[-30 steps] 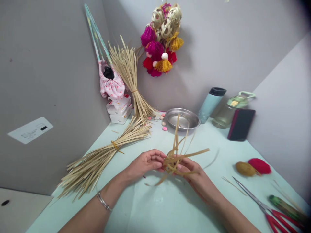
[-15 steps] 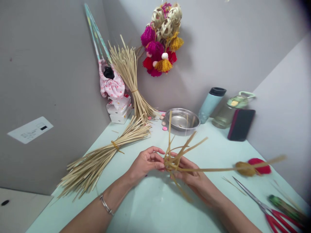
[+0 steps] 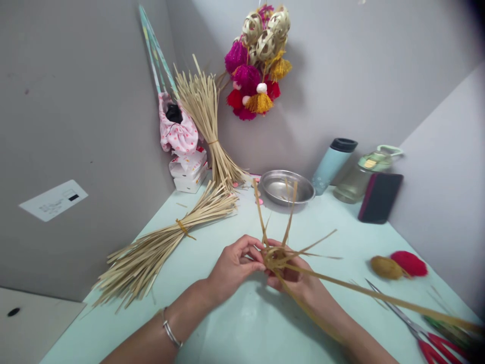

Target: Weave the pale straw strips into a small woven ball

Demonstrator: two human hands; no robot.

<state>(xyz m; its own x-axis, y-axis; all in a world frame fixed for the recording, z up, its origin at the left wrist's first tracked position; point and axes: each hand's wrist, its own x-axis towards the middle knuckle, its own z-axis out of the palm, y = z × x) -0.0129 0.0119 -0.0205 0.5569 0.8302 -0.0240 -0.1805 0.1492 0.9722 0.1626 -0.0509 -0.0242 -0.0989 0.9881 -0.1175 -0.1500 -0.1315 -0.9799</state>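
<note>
A small half-woven ball of tan flat strips (image 3: 276,259) is held up between my two hands above the table. Several strip ends stick out of it upward and to the right, and one long strip runs across my right forearm. My left hand (image 3: 242,260), with a silver bangle on its wrist, pinches the ball's left edge between thumb and fingers. My right hand (image 3: 297,275) is cupped behind and under the ball, its fingers partly hidden by the strips.
A tied strip bundle (image 3: 166,240) lies left; another bundle (image 3: 212,136) leans behind. A metal bowl (image 3: 288,202), tumbler (image 3: 334,164), green bottle (image 3: 350,184) and phone (image 3: 381,198) stand at the back. Yarn balls (image 3: 409,264) and red-handled scissors (image 3: 413,326) lie right. Woven balls with tassels (image 3: 261,45) hang above.
The woven ball has turned in my hands and shifted slightly right and down. Its long strip now slants down to the right instead of lying nearly level. The view has shifted slightly.
</note>
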